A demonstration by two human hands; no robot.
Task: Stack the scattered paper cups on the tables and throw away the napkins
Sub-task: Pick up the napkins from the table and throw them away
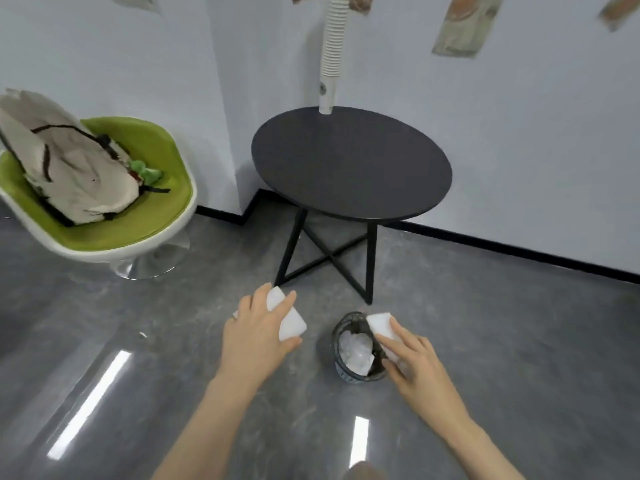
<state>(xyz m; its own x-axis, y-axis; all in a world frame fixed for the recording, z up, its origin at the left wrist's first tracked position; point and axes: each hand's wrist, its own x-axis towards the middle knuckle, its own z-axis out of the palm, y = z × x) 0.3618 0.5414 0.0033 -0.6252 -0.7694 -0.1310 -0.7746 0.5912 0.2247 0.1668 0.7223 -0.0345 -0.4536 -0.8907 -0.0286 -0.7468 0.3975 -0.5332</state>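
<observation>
head | napkins: white, folded, one in each of the hands — left [258,327], right [415,358] | bin [346,372]: dark

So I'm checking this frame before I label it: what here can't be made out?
- Bin contents, head view: white, too blurred to identify; the right hand and its napkin cover part.
- Left hand's napkin: fingers hide its near end.
- Stack of cups: top edge cuts it off, so no count.
- Wall pictures: blurred and cropped.
</observation>
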